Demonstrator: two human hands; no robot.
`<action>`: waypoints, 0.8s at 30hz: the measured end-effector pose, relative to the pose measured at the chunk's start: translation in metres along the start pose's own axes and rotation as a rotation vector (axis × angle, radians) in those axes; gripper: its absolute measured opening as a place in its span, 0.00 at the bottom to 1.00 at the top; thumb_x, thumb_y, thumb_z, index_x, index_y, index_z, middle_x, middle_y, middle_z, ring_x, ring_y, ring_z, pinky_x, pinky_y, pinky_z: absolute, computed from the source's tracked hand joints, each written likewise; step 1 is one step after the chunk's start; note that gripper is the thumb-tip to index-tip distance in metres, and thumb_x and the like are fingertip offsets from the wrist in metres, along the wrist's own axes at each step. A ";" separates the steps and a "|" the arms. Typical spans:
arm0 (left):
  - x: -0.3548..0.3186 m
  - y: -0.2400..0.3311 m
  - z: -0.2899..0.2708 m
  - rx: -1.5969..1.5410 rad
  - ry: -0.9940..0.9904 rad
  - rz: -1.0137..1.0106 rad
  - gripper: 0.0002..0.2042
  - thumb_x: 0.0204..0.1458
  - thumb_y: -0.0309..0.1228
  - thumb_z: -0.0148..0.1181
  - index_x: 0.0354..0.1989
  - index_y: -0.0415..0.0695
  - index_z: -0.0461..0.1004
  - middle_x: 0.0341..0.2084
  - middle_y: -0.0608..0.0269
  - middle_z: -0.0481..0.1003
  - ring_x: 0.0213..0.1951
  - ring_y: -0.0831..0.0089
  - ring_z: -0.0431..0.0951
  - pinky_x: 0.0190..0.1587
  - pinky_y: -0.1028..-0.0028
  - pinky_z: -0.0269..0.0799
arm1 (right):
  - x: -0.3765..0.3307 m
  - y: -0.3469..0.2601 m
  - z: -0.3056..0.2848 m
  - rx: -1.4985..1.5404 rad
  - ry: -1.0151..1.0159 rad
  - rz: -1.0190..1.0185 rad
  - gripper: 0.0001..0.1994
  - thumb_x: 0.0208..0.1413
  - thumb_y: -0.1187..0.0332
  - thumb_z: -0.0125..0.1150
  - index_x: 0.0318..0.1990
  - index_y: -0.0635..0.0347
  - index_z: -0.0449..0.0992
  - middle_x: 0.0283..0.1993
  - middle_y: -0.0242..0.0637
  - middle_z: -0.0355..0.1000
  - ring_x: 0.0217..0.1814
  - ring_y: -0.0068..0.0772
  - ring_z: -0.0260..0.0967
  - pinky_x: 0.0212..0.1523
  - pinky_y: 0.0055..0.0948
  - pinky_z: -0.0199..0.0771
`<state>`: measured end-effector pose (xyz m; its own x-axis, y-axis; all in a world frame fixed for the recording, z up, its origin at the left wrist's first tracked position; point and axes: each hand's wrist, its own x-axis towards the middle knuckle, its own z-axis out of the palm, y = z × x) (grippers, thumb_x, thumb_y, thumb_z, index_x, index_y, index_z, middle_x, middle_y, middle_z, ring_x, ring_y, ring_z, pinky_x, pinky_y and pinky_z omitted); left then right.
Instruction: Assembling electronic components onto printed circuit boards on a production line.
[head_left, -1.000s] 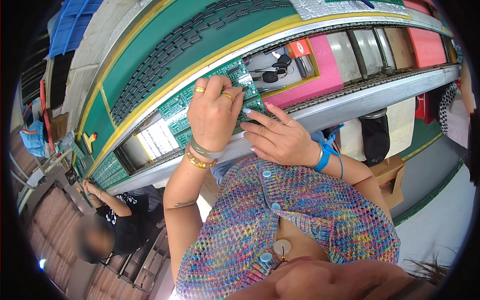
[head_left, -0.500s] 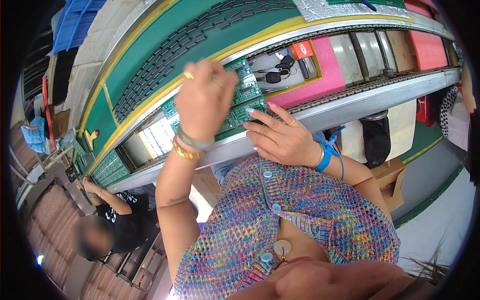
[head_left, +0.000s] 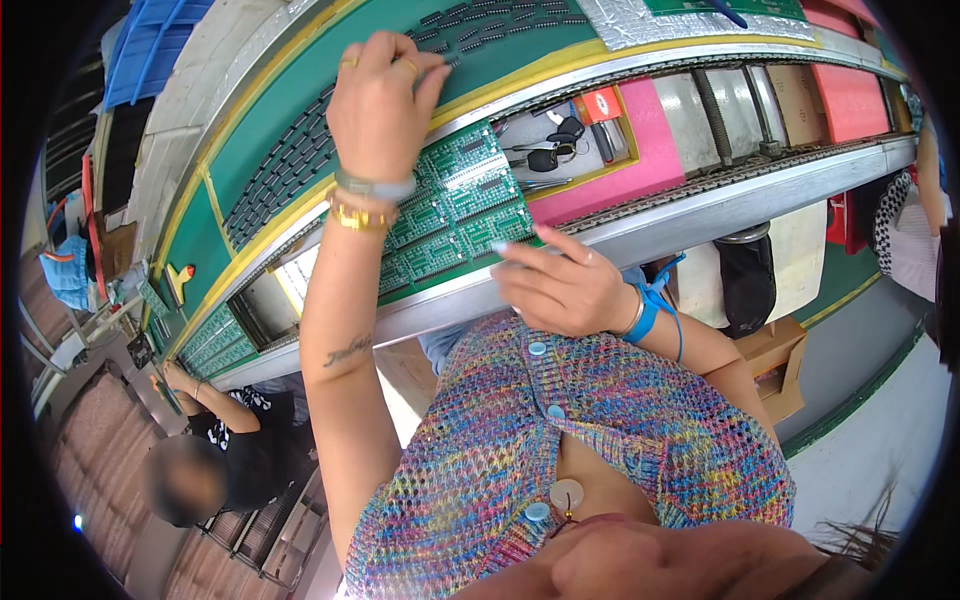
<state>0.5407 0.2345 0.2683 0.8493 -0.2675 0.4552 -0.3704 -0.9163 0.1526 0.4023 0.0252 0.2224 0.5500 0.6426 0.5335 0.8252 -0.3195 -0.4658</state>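
Over the green work surface (head_left: 540,45), my left hand (head_left: 378,120) reaches to the far side, wearing rings and a gold bracelet. Its thumb and finger meet at a small black IC chip (head_left: 453,63), which looks pinched at the tips. Rows of black IC chips (head_left: 290,150) lie along that surface. Below the hand, a green circuit board panel (head_left: 465,205) sits between the metal rails, partly hidden by my left forearm. My right hand (head_left: 565,290) is open and holds nothing. Its fingers stretch just off the panel's near right corner.
Right of the panel, a pink-edged tray (head_left: 650,140) holds keys (head_left: 552,155) and small tools. A metal rail (head_left: 640,235) with a chain runs across in front of me. At lower left, a co-worker (head_left: 245,440) handles something beside more green boards (head_left: 220,335).
My left hand has moved from above the circuit board panel to the chips on the far side, uncovering more of the panel. My right hand's fingers have drawn slightly back from the panel's edge.
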 end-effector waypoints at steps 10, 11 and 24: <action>-0.098 0.070 -0.044 -0.222 -0.205 -0.021 0.08 0.35 0.26 0.70 0.26 0.47 0.79 0.26 0.71 0.70 0.29 0.70 0.69 0.27 0.73 0.67 | -0.014 0.009 0.004 -0.018 0.204 -0.299 0.09 0.50 0.59 0.60 0.34 0.52 0.77 0.22 0.22 0.63 0.28 0.22 0.66 0.29 0.21 0.60; -0.099 0.070 -0.043 -0.224 -0.207 -0.021 0.08 0.35 0.26 0.70 0.26 0.47 0.79 0.26 0.71 0.70 0.29 0.70 0.69 0.27 0.73 0.67 | -0.014 0.009 0.004 -0.018 0.203 -0.297 0.09 0.50 0.59 0.60 0.34 0.52 0.77 0.22 0.22 0.63 0.28 0.22 0.66 0.29 0.21 0.60; -0.097 0.073 -0.037 -0.207 -0.229 -0.030 0.08 0.36 0.25 0.70 0.27 0.45 0.80 0.28 0.67 0.72 0.30 0.67 0.70 0.29 0.71 0.68 | -0.012 0.008 0.010 -0.016 0.258 -0.234 0.10 0.43 0.60 0.62 0.32 0.51 0.76 0.22 0.22 0.62 0.26 0.20 0.65 0.25 0.19 0.60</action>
<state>0.4178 0.2048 0.2678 0.9150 -0.3227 0.2421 -0.3925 -0.8509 0.3492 0.4011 0.0218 0.2057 0.3587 0.5027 0.7865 0.9334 -0.1964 -0.3002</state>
